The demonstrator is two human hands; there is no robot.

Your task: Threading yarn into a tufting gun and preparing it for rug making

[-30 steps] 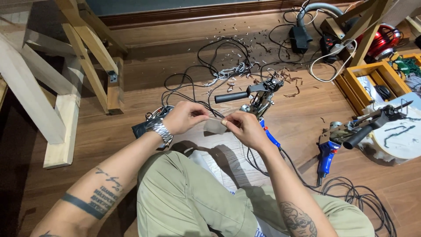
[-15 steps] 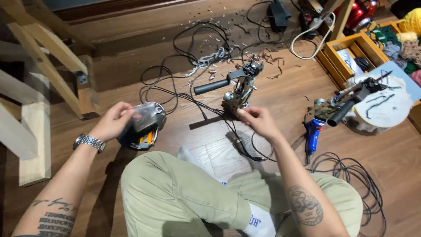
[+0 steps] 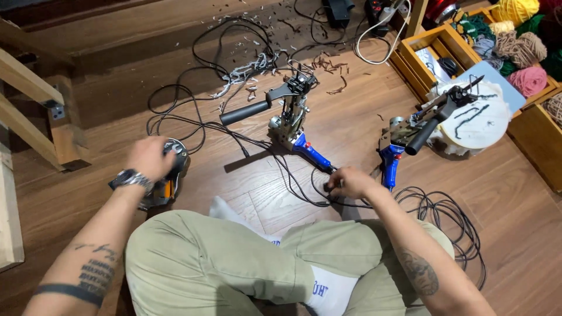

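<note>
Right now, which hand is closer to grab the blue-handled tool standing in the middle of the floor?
Probably the right hand. It rests on the black cable beside the tool's blue handle. The left hand is farther off, on the round orange-and-grey tool.

Smooth wood-look floor [image 3: 351, 123]; tufting gun [image 3: 291, 120] — bare metal, seemingly glossy blue plastic grip.

Two blue-handled tufting guns [image 3: 295, 117] [image 3: 410, 131] — one round power tool [image 3: 167, 175], two hands [image 3: 149, 158] [image 3: 348, 182], one embroidery hoop [image 3: 477, 120]
</note>
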